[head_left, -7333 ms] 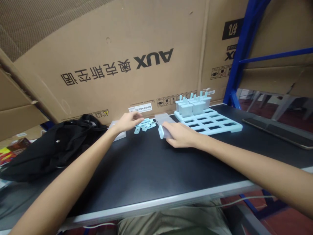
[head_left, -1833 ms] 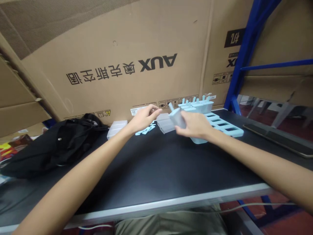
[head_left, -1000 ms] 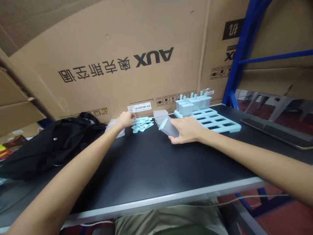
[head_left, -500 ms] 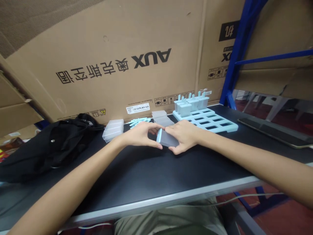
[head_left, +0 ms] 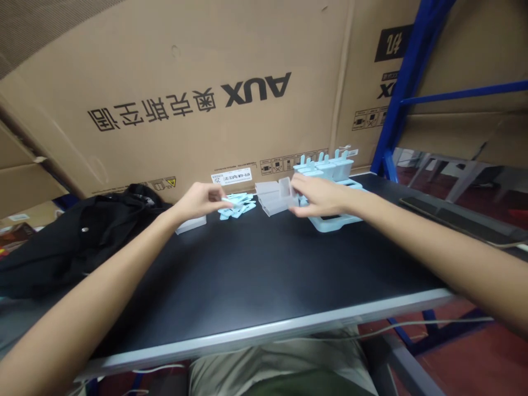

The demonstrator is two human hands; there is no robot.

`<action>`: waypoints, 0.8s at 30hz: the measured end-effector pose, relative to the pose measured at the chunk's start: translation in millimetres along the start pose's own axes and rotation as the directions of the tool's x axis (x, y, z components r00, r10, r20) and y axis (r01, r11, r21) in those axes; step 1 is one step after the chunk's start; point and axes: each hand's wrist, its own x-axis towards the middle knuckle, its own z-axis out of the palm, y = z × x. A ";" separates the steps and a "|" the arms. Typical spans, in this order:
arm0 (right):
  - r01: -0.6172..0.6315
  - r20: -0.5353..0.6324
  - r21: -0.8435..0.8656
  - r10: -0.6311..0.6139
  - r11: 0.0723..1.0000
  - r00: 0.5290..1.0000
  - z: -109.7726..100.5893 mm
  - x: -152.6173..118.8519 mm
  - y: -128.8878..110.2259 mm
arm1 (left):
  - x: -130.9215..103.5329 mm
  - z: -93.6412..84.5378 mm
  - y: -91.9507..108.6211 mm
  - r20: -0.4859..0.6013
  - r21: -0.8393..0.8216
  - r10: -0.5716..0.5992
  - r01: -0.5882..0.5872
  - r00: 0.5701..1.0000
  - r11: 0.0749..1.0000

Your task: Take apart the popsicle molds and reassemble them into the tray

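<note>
Hands (head_left: 200, 199) moved apart, mould (head_left: 284, 188) held, inverted "AUX" carton (head_left: 165, 60), "25" label (head_left: 231, 176)

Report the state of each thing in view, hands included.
Left hand: fingers at the sticks, grip unclear
Right hand: holding a clear mold
Clear mold: held
Blue sticks: loosely piled
Blue tray: lying flat, partly hidden
Capped molds: upright
Black bag: slumped

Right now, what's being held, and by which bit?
The right hand holds a cloudy mold by its palm-side end. The left hand is at the blue sticks; its grip is unclear.
</note>
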 end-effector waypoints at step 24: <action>0.013 0.229 -0.056 0.000 0.998 0.974 40.1 94.2 52.8 | -9.7 62.0 -7.8 0.001 0.654 0.122 -0.093 0.993 0.750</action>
